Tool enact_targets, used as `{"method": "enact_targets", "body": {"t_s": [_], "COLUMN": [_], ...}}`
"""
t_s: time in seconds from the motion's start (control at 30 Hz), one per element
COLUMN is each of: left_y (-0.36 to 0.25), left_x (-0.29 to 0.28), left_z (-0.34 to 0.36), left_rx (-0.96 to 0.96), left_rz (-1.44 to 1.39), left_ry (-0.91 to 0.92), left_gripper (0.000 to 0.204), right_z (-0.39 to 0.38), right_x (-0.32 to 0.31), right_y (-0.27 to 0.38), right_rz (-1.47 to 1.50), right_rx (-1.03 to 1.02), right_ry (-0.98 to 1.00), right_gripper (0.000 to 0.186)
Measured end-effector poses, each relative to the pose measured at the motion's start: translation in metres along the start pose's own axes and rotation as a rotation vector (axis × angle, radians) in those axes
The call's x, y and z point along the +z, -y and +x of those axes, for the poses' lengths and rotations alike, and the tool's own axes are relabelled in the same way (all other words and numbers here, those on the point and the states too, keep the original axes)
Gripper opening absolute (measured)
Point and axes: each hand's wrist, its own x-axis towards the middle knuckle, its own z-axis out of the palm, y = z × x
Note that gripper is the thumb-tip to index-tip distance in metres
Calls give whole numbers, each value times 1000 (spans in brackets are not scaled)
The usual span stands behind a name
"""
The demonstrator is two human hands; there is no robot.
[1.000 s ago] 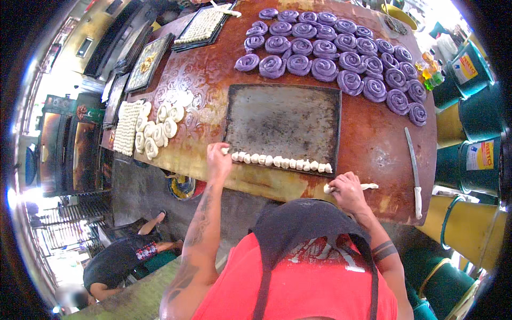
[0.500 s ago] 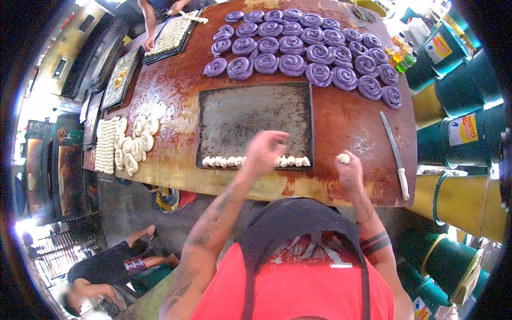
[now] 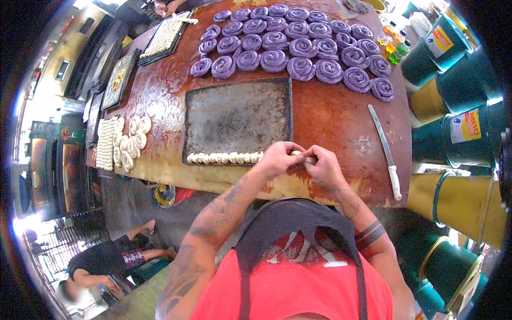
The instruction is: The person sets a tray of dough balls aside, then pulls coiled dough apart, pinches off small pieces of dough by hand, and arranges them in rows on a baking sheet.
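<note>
My left hand (image 3: 278, 159) and my right hand (image 3: 321, 165) meet at the lower right corner of a dark, worn baking tray (image 3: 234, 114), both closed on a white dough strip (image 3: 297, 154) partly hidden by their fingers. A row of small white dough pieces (image 3: 224, 158) lines the tray's near edge, its right end covered by my left hand. A long serrated knife (image 3: 382, 142) with a white handle lies on the brown worktable (image 3: 341, 122) to the right of my hands.
Purple spiral dough rounds (image 3: 274, 61) fill the table's far side. White coils (image 3: 128, 149) and stacked trays (image 3: 114, 80) lie left. Bottles (image 3: 397, 48) and green buckets (image 3: 464, 128) stand right. A co-worker's hands (image 3: 162, 8) show top left; another person (image 3: 106, 256) is lower left.
My left hand swept rightward from over the tray to join my right hand, which shifted slightly left with the dough. The co-worker's arms at top left have drawn back toward the rim.
</note>
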Motion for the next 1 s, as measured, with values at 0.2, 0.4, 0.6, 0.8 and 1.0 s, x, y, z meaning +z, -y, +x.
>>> {"method": "enact_targets", "body": {"t_s": [0.2, 0.4, 0.6, 0.8, 1.0], "left_y": [34, 54, 37, -16, 2], "left_x": [-40, -13, -14, 29, 20], "left_z": [-4, 13, 8, 2, 3], "left_rx": [-39, 371, 258, 548, 198], "left_rz": [230, 632, 615, 228, 149], "left_ry": [-393, -399, -367, -51, -194], "left_gripper": [23, 27, 38, 28, 36], "right_z": [-12, -15, -2, 4, 5], "right_x": [5, -2, -30, -17, -13], "right_y": [-24, -49, -43, 14, 2], "right_rz": [-165, -345, 557, 356, 64], "right_rx": [-163, -195, 365, 298, 105], "right_ry": [215, 296, 117, 96, 40], "right_gripper": [15, 18, 18, 9, 18]}}
